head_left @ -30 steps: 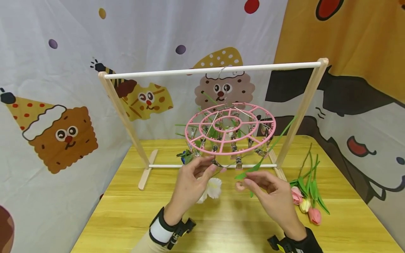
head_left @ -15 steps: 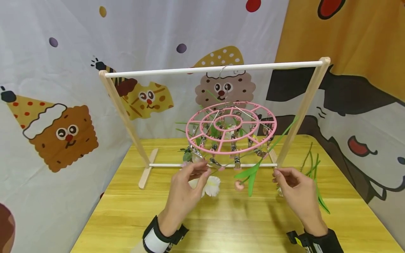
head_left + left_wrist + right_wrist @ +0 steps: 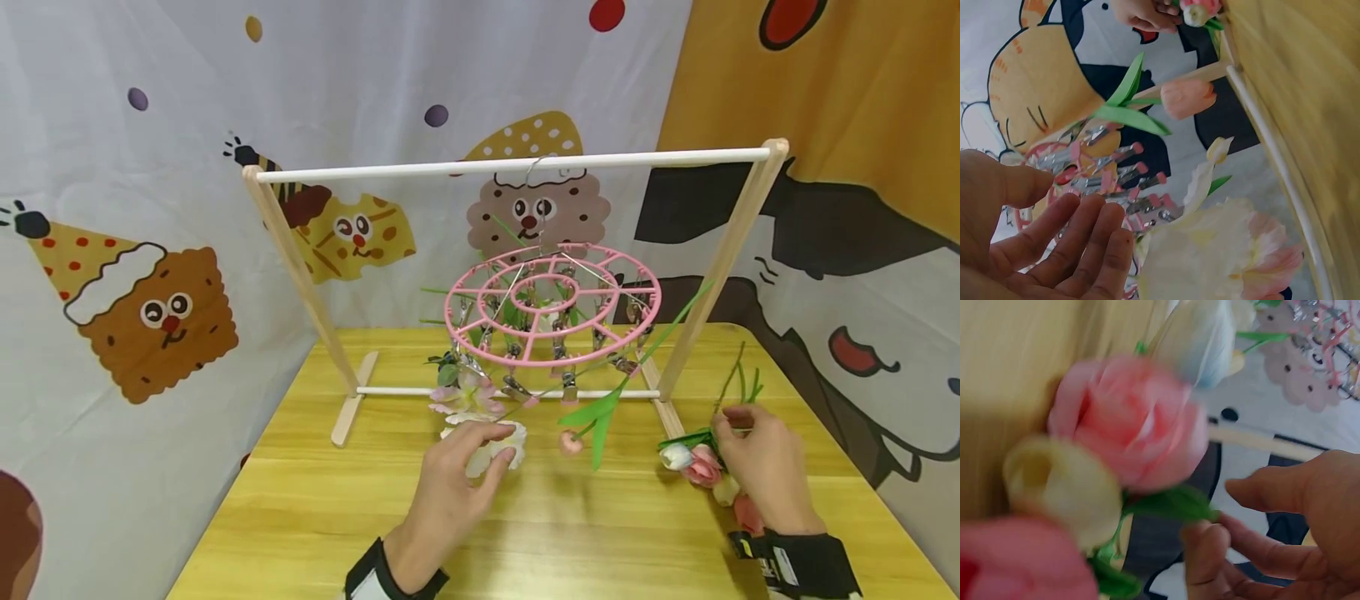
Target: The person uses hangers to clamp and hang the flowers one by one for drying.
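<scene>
Cartoon curtain (image 3: 360, 83) behind; peach tulip (image 3: 572, 442) hangs fine unheld off the pink hanger (image 3: 536, 364) since right hand (image 3: 767, 467) shifted to the loose tulips (image 3: 702, 467), thumb and fingers apart; left hand (image 3: 456, 479) empty, relaxed.

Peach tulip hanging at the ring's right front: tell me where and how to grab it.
Grip the green stem of the peach tulip beyond the metal clip, likely best from the right front. There the stem is slim, leafless and slants up past the edge of the pink ring. Below the clip, leaves crowd it, so a pinch there would probably be more awkward.
</scene>
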The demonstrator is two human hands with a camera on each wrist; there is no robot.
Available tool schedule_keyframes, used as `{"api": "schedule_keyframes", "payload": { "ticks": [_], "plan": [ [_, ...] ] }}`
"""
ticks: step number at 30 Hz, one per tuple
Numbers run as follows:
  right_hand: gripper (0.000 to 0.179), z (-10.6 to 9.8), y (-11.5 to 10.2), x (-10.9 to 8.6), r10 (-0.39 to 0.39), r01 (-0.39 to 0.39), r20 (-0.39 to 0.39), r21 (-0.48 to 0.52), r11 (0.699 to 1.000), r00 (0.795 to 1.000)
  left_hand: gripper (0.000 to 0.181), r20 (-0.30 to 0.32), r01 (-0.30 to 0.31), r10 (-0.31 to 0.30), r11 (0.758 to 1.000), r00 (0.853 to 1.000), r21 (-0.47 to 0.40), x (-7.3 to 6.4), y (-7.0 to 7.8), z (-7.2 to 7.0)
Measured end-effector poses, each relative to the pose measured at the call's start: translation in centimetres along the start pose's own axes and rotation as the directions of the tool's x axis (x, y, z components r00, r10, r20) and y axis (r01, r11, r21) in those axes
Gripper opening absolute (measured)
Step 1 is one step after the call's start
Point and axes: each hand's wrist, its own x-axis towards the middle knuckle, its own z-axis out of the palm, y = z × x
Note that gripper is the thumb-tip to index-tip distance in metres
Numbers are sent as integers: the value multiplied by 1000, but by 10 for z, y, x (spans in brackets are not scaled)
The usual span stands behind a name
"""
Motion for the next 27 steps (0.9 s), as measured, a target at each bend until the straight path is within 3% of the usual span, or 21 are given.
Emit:
{"api": "schedule_keyframes", "payload": {
  "ticks": [7,13,27],
  "plan": [
    [46,-1,24,15,56,-46,121,-91,995,991,24,100,-10,11,1000,995,-17,-7,2,11],
    [47,4,34,21,97,-74,207,-113,991,974,25,170,-17,17,1000,985,0,-9,4,21],
    [51,12,37,29,164,-138,304,-106,985,938,30,334,-20,-14,995,943,99,-10,1,51]
  ]
}}
